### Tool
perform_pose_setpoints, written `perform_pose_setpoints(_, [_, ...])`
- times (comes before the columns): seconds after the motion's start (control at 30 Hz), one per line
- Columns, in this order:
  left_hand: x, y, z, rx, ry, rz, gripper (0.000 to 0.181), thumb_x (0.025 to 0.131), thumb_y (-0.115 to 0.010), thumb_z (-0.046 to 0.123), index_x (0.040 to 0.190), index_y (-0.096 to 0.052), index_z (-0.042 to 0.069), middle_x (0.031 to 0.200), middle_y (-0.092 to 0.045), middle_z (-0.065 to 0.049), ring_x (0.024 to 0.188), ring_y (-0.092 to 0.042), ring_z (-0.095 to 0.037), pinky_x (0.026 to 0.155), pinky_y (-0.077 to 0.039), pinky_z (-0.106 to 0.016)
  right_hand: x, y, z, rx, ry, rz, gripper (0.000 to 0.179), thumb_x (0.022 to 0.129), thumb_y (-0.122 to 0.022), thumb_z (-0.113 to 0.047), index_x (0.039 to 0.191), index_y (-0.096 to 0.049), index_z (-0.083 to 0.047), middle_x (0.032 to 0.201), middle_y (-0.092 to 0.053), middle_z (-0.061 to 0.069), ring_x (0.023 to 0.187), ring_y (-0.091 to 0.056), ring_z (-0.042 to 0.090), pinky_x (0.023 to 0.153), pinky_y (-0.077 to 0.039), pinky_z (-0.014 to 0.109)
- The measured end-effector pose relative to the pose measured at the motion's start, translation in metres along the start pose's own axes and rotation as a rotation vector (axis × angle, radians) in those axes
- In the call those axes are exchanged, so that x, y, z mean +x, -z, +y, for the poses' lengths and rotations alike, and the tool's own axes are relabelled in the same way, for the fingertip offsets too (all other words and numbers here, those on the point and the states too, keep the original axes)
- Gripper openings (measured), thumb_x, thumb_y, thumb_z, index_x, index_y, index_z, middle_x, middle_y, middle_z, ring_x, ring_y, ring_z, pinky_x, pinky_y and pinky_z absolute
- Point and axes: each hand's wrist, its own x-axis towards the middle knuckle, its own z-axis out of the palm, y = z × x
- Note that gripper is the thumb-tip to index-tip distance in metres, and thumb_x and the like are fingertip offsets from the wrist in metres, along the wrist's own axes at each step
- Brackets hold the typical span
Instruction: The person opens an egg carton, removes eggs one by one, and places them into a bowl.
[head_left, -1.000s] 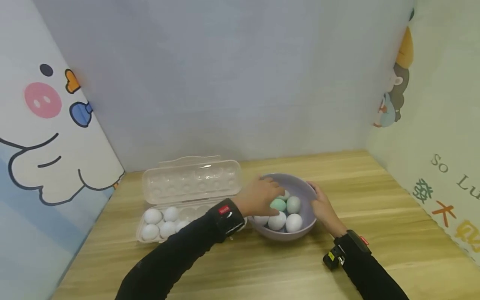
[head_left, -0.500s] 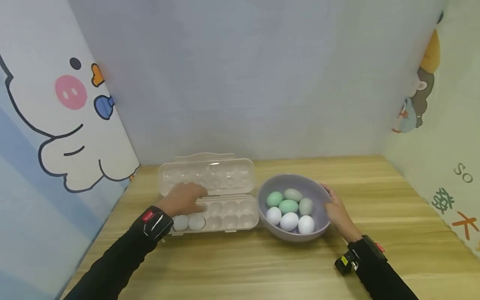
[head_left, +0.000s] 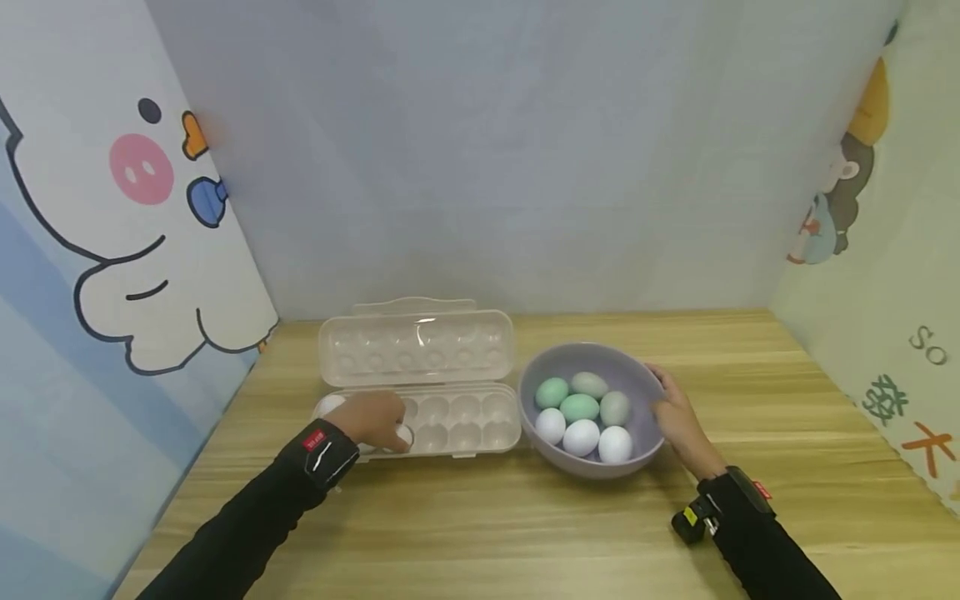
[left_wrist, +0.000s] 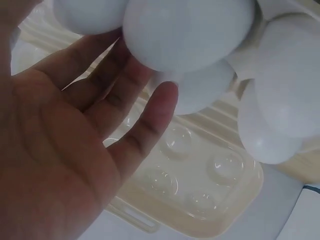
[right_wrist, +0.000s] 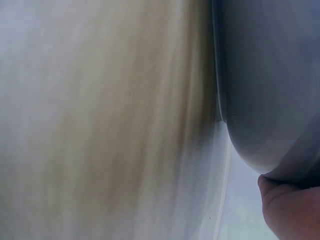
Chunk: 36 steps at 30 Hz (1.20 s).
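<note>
My left hand [head_left: 372, 419] is down at the near left part of the open egg carton [head_left: 491, 437]. Its thumb and fingers curl around a white egg [head_left: 405, 436], most of which the hand hides. More white eggs [left_wrist: 187, 32] sit beside the fingers in the left wrist view. To the right, my right hand [head_left: 681, 423] grips the rim of a grey-purple bowl [head_left: 592, 468]. In the bowl lie white eggs [head_left: 581, 437], green eggs [head_left: 580, 407] and grey-green eggs [head_left: 615, 408]. The right wrist view catches the bowl's outer wall [right_wrist: 265, 90] and part of the hand.
The carton's clear lid [head_left: 416, 346] leans open behind the cups. Bare cups [head_left: 465, 408] fill the carton's right part. A wood-grain table [head_left: 480, 533] meets a grey back wall [head_left: 480, 167], with printed side panels [head_left: 142, 250] at left and right.
My left hand has moved left from above the bowl to the carton, then lowered, and its fingers have closed on a white egg. The right hand stays on the bowl. The head view has shifted.
</note>
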Motion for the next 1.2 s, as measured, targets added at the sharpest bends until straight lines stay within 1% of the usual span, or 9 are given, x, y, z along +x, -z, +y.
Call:
perform_pose_setpoints(0.2, [0.002,0.001,0.002,-0.012,-0.035,0.008,0.025,0.061,-0.065,0.024,0.056,-0.042,0.014,0.055,-0.038,0.007,0.052,-0.036,-0.012,0.047,-0.029,-0.028,0.001,-0.001,0.001,-0.011,0.013,0.005,0.068,0.070,-0.026,0.014,0.136,-0.023,-0.002,0.141,-0.022,0.023,0.123,-0.025,0.040,0.099,-0.025,0.057])
perform_pose_setpoints(0.4, [0.001,0.003,0.003,-0.076,-0.060,-0.001,0.020,0.058,-0.065,0.016,0.057,-0.045,0.015,0.056,-0.041,0.007,0.053,-0.039,-0.011,0.049,-0.033,-0.027,0.002,-0.001,0.002,-0.011,0.021,0.004,0.068,0.070,-0.026,0.014,0.136,-0.023,-0.001,0.140,-0.023,0.023,0.124,-0.025,0.040,0.099,-0.024,0.056])
perform_pose_setpoints(0.6, [-0.001,0.012,0.007,-0.093,-0.095,0.016,0.025,0.057,-0.065,0.016,0.055,-0.040,0.016,0.055,-0.036,0.008,0.052,-0.035,-0.010,0.047,-0.028,-0.026,0.002,-0.001,0.002,-0.012,0.015,0.004,0.068,0.070,-0.026,0.014,0.136,-0.022,-0.002,0.141,-0.022,0.022,0.125,-0.023,0.039,0.100,-0.022,0.056])
perform_pose_setpoints(0.77, [0.001,0.024,0.011,-0.060,-0.164,0.080,0.024,0.056,-0.067,0.018,0.056,-0.043,0.015,0.058,-0.038,0.006,0.056,-0.035,-0.011,0.049,-0.030,-0.027,0.002,0.000,0.002,-0.012,0.006,0.003,0.068,0.070,-0.026,0.014,0.136,-0.022,-0.001,0.141,-0.021,0.022,0.126,-0.022,0.039,0.101,-0.022,0.056])
perform_pose_setpoints(0.9, [0.006,0.035,0.018,-0.037,-0.201,0.129,0.018,0.058,-0.067,0.018,0.068,-0.053,0.013,0.069,-0.044,0.004,0.063,-0.041,-0.014,0.056,-0.038,-0.029,0.001,0.000,0.001,-0.012,0.006,0.004,0.068,0.070,-0.026,0.014,0.136,-0.022,-0.001,0.141,-0.021,0.023,0.126,-0.022,0.039,0.101,-0.021,0.056])
perform_pose_setpoints(0.97, [0.009,0.041,0.025,-0.050,-0.229,0.162,0.020,0.058,-0.067,0.016,0.073,-0.055,0.012,0.073,-0.045,0.004,0.065,-0.043,-0.014,0.060,-0.041,-0.030,0.001,0.001,0.001,-0.012,0.006,0.004,0.068,0.070,-0.026,0.014,0.136,-0.022,-0.001,0.141,-0.021,0.023,0.126,-0.022,0.039,0.101,-0.021,0.056])
perform_pose_setpoints(1.0, [0.011,0.043,0.028,-0.053,-0.261,0.191,0.020,0.058,-0.066,0.015,0.074,-0.055,0.011,0.073,-0.046,0.004,0.065,-0.044,-0.014,0.061,-0.042,-0.030,0.001,0.001,0.001,-0.010,0.003,0.003,0.068,0.070,-0.026,0.014,0.136,-0.021,-0.002,0.141,-0.021,0.023,0.126,-0.022,0.039,0.101,-0.021,0.056])
perform_pose_setpoints(1.1, [0.018,0.050,0.039,-0.072,-0.335,0.246,0.019,0.057,-0.064,0.014,0.073,-0.054,0.013,0.071,-0.047,0.006,0.064,-0.045,-0.013,0.061,-0.043,-0.029,0.000,0.000,0.000,-0.006,-0.008,-0.002,0.068,0.071,-0.026,0.014,0.137,-0.020,-0.002,0.142,-0.019,0.022,0.127,-0.021,0.039,0.101,-0.022,0.056])
perform_pose_setpoints(1.2, [0.026,0.059,0.054,-0.082,-0.359,0.254,0.019,0.058,-0.063,0.014,0.075,-0.054,0.014,0.070,-0.050,0.007,0.063,-0.046,-0.013,0.060,-0.043,-0.029,0.000,-0.001,-0.002,-0.005,-0.013,-0.001,0.068,0.072,-0.026,0.014,0.137,-0.020,-0.002,0.142,-0.019,0.022,0.127,-0.021,0.039,0.102,-0.021,0.054])
